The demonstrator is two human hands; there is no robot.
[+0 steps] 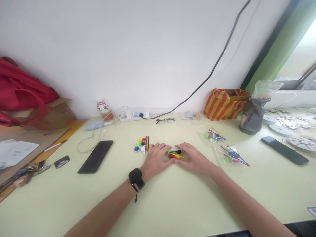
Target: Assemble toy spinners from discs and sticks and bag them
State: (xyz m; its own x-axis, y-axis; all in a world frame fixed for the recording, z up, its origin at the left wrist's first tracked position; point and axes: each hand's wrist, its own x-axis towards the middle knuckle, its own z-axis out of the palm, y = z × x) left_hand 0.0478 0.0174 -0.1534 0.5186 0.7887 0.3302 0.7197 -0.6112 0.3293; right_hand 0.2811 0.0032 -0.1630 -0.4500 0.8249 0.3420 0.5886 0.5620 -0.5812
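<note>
Both hands meet at the middle of the table around a small clear plastic bag (175,153) of colourful plastic pieces; yellow, red, green and black show through it. My left hand (158,158), with a ring and a black watch at the wrist, curls its fingers and thumb on the bag's left side. Opposite it, my right hand (194,158) grips the right side, thumb close to the left thumb. Just left of my left hand lie several coloured round discs (140,144) in rows, beside a bundle of thin coloured sticks (147,143).
Two more bags of coloured pieces (214,135) (233,156) lie to the right. A black phone (95,157) is at left and a dark remote-like device (283,150) at far right. Eyeglasses (165,121), a power strip (134,116), a bottle (103,108) and a striped bag (222,104) stand near the wall.
</note>
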